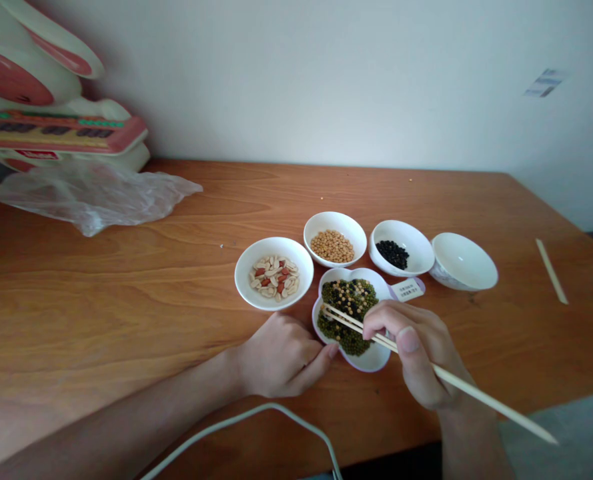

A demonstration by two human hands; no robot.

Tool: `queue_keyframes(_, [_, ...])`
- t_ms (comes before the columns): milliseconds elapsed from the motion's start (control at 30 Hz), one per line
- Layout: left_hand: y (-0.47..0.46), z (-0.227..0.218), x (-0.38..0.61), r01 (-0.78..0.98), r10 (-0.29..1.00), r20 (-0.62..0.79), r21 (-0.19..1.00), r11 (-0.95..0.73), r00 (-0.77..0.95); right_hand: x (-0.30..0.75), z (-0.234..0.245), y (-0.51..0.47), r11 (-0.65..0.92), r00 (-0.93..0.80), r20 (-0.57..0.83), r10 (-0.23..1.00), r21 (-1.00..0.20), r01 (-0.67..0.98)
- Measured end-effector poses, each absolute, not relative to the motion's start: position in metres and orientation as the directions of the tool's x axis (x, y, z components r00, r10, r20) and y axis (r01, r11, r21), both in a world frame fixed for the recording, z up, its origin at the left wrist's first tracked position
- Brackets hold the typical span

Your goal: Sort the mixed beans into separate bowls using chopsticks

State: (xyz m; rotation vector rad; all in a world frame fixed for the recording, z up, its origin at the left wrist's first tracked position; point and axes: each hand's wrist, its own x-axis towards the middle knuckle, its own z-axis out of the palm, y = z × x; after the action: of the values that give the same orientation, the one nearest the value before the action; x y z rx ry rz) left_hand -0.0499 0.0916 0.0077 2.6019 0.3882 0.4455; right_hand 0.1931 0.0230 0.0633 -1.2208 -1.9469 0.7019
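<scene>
Toy (41,93), glossy and cream-coloured with drooping ears and a pink-edged keyboard, stands at the far left of a wood-grained table (201,287), a crinkled clear plastic bag (96,193) slumped against its near side. Further right, a smooth white bowl (243,290) holds flat, pale peanuts (275,283), a few still in red skins. Just nearer, the left hand (286,357) rests knuckles up with fingers folded under and its thumb at the near-left rim of a flower-shaped dish, probably to keep it steady; whether the fingers grip the rim cannot be told. A pale cable (271,405) curves nearer still. Beyond the dish, a second bowl (359,230) holds round yellow beans (332,246). The dish (371,361), white with lilac edging and a labelled handle pointing right, sits in the middle, between both hands, filled with small green beans mixed with black and yellow ones; being shallow, it seems placed for easy reach, the bowls arcing round its far side. A third bowl (421,257) holds shiny black beans (393,255). The right hand (426,347) grasps slim wooden chopsticks (481,395) partway along, apparently for control, tips angled down-left into the dish; whether they pinch a bean is unclear. A fourth bowl (463,260) shows its smooth white inside, and a pale, straight stick (551,270) lies at far right.
</scene>
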Motion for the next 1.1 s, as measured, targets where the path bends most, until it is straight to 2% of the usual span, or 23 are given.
queue_keyframes(200, [0.091,0.008,-0.05,0.187,0.345,0.241,0.503,-0.844,0.907,0.191,0.066,0.025,0.402,-0.303,0.274,0.913,-0.735,0.546])
queue_keyframes(533, [0.091,0.009,-0.05,0.178,0.341,0.249,0.506,-0.844,0.907,0.191,0.06,0.026,0.413,-0.229,0.344,0.91,-0.72,0.558])
queue_keyframes(867, [0.09,0.007,-0.051,0.191,0.345,0.243,0.492,-0.85,0.907,0.19,0.05,0.031,0.251,-0.013,0.279,0.96,-0.841,0.479])
queue_keyframes(1100, [0.091,0.007,-0.05,0.184,0.344,0.259,0.489,-0.852,0.903,0.189,0.051,0.031,0.187,0.072,0.249,0.966,-0.862,0.471])
